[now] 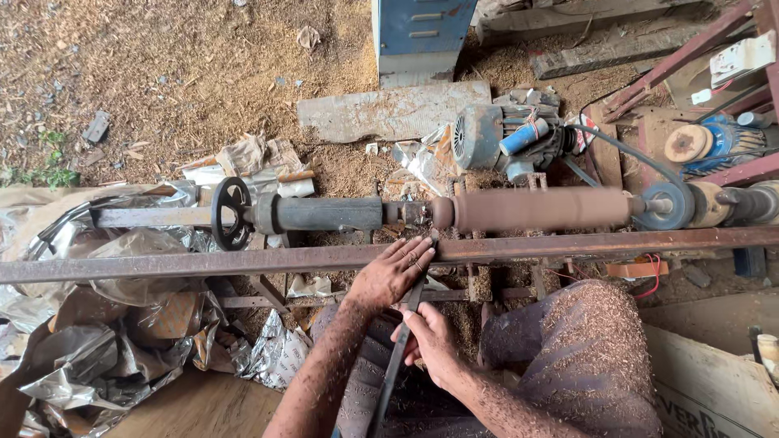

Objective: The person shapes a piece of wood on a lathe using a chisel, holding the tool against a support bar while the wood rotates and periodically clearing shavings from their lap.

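The person sat low before a wood lathe, sawdust over forearms and lap. The left hand lay flat with fingers spread on the rusty steel rail, pressing the forward part of a long turning chisel down against it, so that the rail served as a rest. The right hand was closed around the chisel's shaft nearer the body, steering it from behind. The chisel's tip reached up over the rail to the left end of the brown wooden cylinder; whether it touched the wood was hard to tell, as the left hand's fingers crowded that spot. The cylinder lay level between the tailstock, with its black handwheel to the left, and a pulley on the right. A belt ran from that pulley to the grey motor on the far side. Crumpled foil wrappers lay to the near left.
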